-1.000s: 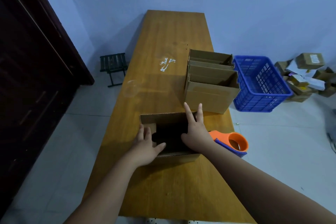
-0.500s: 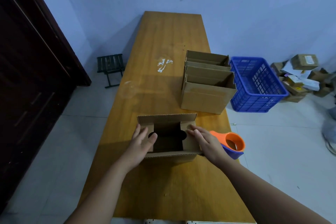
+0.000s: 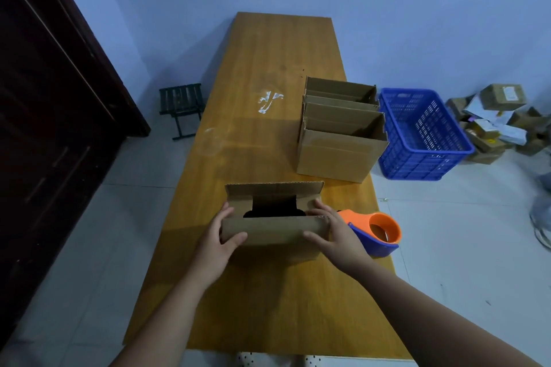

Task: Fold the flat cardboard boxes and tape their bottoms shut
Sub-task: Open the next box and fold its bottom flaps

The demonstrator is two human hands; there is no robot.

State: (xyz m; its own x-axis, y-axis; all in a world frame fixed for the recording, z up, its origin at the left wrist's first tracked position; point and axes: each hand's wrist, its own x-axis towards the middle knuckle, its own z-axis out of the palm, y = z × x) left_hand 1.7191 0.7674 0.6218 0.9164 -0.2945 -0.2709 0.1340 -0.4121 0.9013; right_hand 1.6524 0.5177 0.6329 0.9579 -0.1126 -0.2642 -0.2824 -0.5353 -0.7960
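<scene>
A small brown cardboard box (image 3: 272,228) stands on the wooden table (image 3: 268,53) in front of me, its upper flaps partly folded in. The near flap is bent over the opening and the far flap still stands up. My left hand (image 3: 219,240) grips the box's left end, thumb on the near flap. My right hand (image 3: 334,231) grips the right end the same way. An orange and blue tape dispenser (image 3: 377,232) lies on the table just right of my right hand.
Three folded open boxes (image 3: 340,131) stand in a row at the table's right edge. A blue plastic crate (image 3: 423,134) sits on the floor beside them, with a pile of parcels (image 3: 501,119) further right. A small dark stool (image 3: 182,107) stands left of the table.
Both hands have slid from the side flaps to the box's ends, and the near long flap has been folded over the opening.
</scene>
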